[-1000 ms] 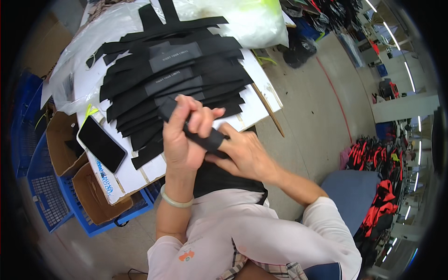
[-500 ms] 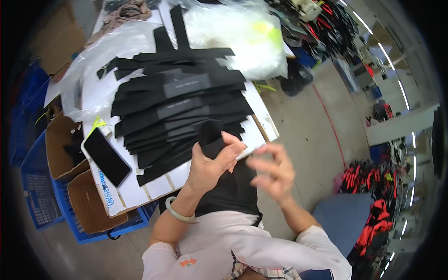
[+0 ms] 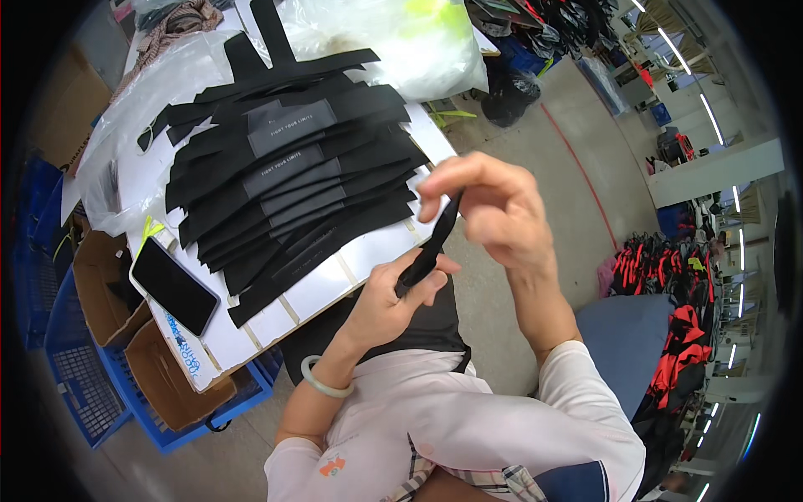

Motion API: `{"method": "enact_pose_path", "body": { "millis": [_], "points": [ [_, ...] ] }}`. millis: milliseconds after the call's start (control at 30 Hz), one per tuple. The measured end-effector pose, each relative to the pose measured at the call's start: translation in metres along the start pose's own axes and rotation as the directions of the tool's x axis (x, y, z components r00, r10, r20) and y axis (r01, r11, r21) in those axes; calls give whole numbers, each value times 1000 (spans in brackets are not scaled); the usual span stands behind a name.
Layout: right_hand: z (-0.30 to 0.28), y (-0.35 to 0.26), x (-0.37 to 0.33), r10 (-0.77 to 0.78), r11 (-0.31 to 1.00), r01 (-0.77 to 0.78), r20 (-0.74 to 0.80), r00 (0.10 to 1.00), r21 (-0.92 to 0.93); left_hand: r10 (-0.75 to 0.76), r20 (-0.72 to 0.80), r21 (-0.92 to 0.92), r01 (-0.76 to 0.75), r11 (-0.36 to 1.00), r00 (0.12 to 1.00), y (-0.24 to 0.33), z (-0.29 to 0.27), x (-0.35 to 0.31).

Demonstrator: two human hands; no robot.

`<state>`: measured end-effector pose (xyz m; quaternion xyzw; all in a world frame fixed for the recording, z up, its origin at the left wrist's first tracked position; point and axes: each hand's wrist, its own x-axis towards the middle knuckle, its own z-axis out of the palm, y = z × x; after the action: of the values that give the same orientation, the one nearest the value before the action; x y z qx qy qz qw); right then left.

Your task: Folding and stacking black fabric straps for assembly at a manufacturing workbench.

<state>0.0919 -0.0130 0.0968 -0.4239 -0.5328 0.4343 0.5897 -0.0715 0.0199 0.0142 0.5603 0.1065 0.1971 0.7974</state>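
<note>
A dark, narrow fabric piece [image 3: 434, 245] is stretched slantwise between my hands, in front of my waist. Its lower end is gripped by my left hand [image 3: 381, 311], thumb and fingers closed round it. At the upper end, the curled fingers of my right hand [image 3: 506, 213] close on the cloth; the exact contact is partly hidden. Just beyond lies a fanned stack of black fabric bands [image 3: 293, 184], several with a grey printed patch, on the white table [image 3: 339, 272].
A phone [image 3: 176, 286] lies at the table's left edge. Clear plastic bags [image 3: 376, 50] are at the back. Cardboard boxes [image 3: 171, 381] sit in blue crates [image 3: 88, 381] at left. A blue padded surface [image 3: 623, 343] and red-and-black goods [image 3: 661, 272] are on the right.
My right hand, formerly apart from the fabric, has come up and in to its upper end. The piece now stretches out from my left hand. The view has shifted slightly.
</note>
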Motion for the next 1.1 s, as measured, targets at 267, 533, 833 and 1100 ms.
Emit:
{"method": "enact_pose_path", "body": {
  "millis": [267, 533, 833, 1100],
  "points": [
    [-2, -8, -27, -80, 936, 164, 266, 961, -312, 302, -47, 272, -278, 921, 952, -28, 1, -1],
    [17, 8, -37, 301, 855, -353, -192, 934, -380, 251, -17, 189, -243, 951, 968, -24, 7, 2],
    [-20, 54, -5, 440, 890, -455, -339, 831, 38, -363, 66, -484, 348, 803, 930, -17, 5, 1],
    [-20, 72, 8, 452, 891, -437, -346, 822, 124, -296, -210, -451, 176, 875, 932, -31, 10, 11]
  ]
}}
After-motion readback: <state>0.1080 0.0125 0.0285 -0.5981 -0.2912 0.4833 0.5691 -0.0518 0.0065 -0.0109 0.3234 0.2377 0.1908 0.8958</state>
